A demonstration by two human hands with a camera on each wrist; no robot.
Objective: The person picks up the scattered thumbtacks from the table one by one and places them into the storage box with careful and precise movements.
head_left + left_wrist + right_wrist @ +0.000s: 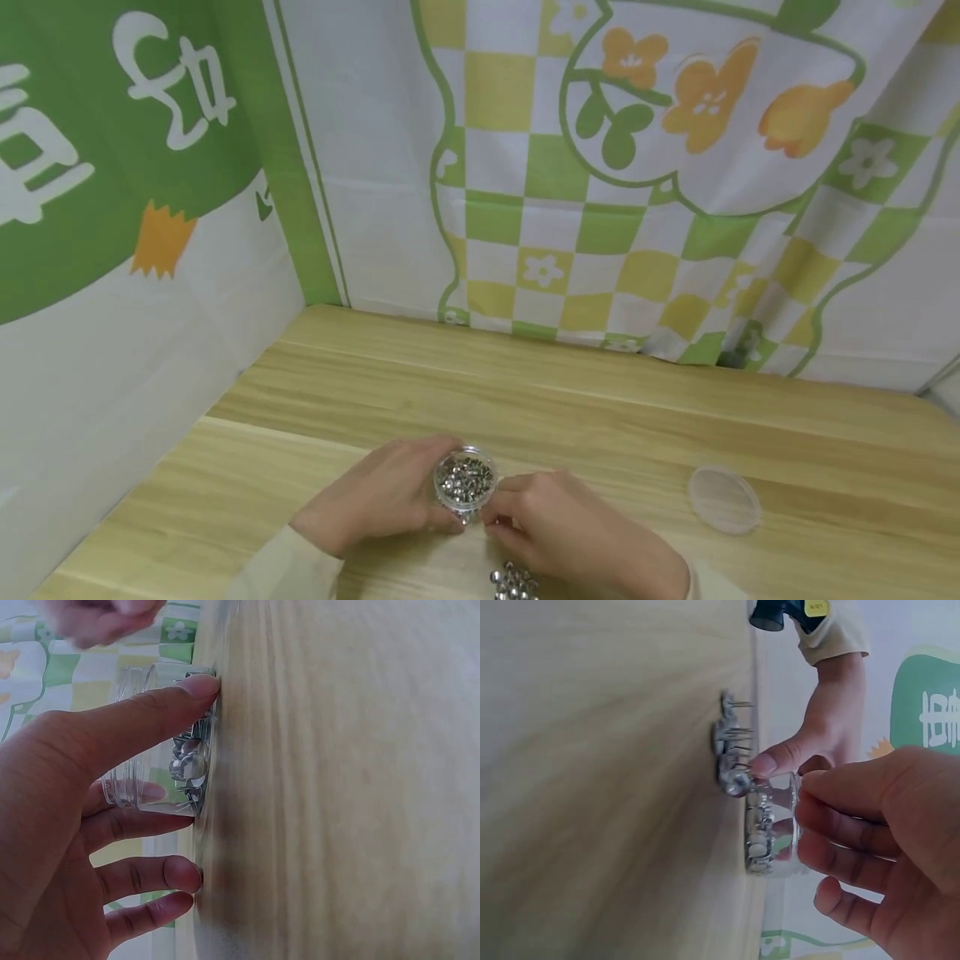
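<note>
A small clear jar (466, 478) stands on the table, partly filled with silver thumbtacks (463, 482). My left hand (393, 492) grips its side, with the thumb (150, 716) across the wall and a finger on the far side. My right hand (558, 521) is beside the jar with bent fingers; in the right wrist view its fingertips (815, 847) are right at the rim. Whether anything sits between those fingertips, I cannot tell. Close to the right hand lies a heap of loose thumbtacks (514, 582), several with their pins pointing up.
A clear round lid (724, 500) lies flat on the wooden table (600, 400), right of my right hand. Behind the table hangs a checked, flowered cloth (555, 225); a green and white cloth (217, 350) hangs along the left side.
</note>
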